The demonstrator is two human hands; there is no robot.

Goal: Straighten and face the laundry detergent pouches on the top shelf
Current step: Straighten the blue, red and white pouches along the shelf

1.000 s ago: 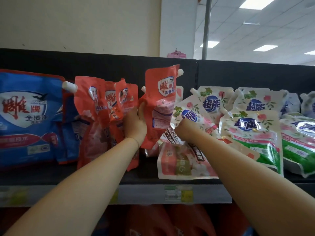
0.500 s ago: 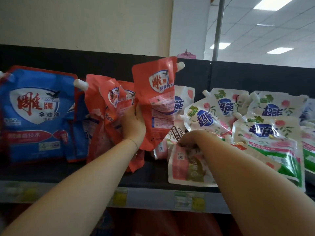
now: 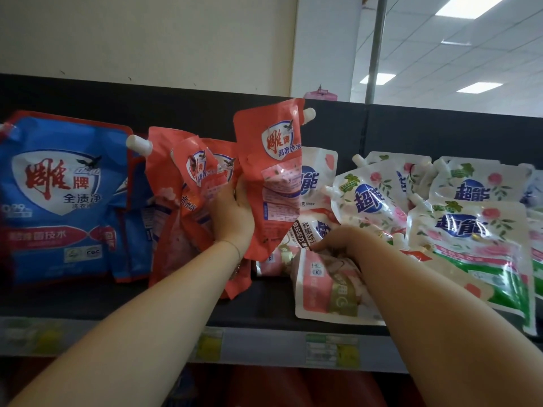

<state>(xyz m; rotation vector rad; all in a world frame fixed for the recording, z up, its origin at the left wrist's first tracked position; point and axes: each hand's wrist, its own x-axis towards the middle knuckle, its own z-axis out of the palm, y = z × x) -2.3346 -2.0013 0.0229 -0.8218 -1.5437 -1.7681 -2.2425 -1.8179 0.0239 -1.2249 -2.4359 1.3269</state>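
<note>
Since prev frame my right hand [image 3: 335, 245] dropped onto the fallen pink-white pouch [image 3: 326, 286], grip unclear, while left hand [image 3: 233, 215], fingers wrapped, held the tall red pouch [image 3: 269, 177] upright w/ the leaning red pouches [image 3: 182, 201], which I judged could topple if released.

A cream wall [image 3: 147, 36] fills the upper left, plain and evenly lit. To its right stands a white column [image 3: 323, 45], and just beside that a grey vertical pole [image 3: 377, 48] rises out of frame. Far right, a white panelled ceiling [image 3: 499, 54] carries bright rectangular light panels [image 3: 470, 5]. A black back panel [image 3: 88, 95] runs across the whole width behind the shelf [image 3: 264, 306], whose dark deck ends in a pale front rail with yellow-green price labels [image 3: 332, 349].
</note>
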